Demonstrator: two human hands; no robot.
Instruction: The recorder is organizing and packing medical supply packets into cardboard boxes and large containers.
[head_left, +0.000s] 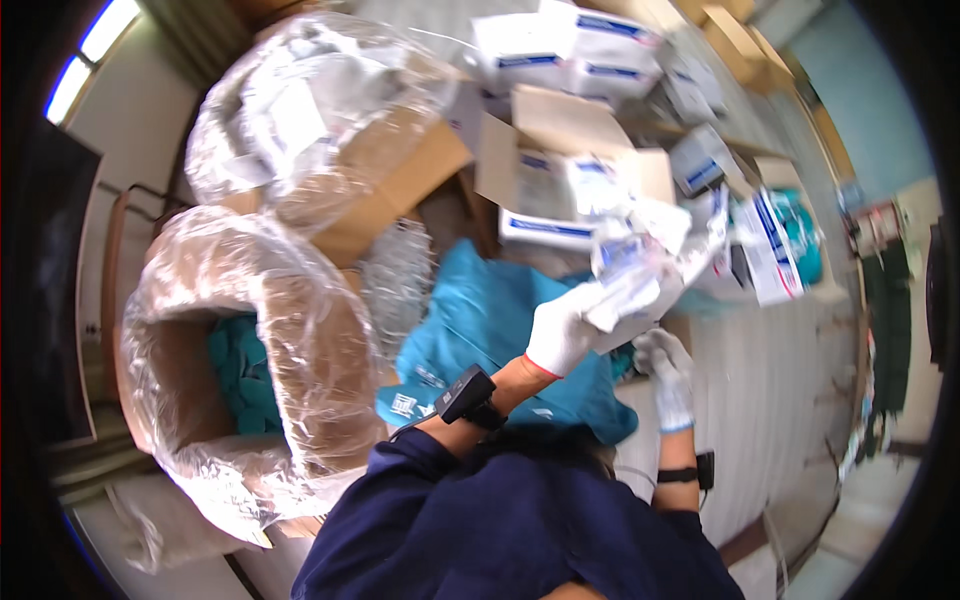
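My left hand (565, 332), in a white glove with a red cuff, is closed around a bunch of white and clear plastic packets (632, 282). Close by on the right, my right hand (665, 365) wears a white glove with a blue cuff. Its fingers are curled beside the lower end of the bunch; whatever they grip is hidden. Teal cloth or sheeting (490, 310) lies under my left forearm. Just beyond the packets stands an open white carton (545, 232) with its flaps up and more packets inside.
To my left, a plastic-lined cardboard box (320, 350) holds teal pieces (245, 375). Behind it, another lined box (390, 190) is heaped with white items. White cartons with blue stripes (565, 50) stand at the back. An open carton (770, 245) with teal contents sits at right.
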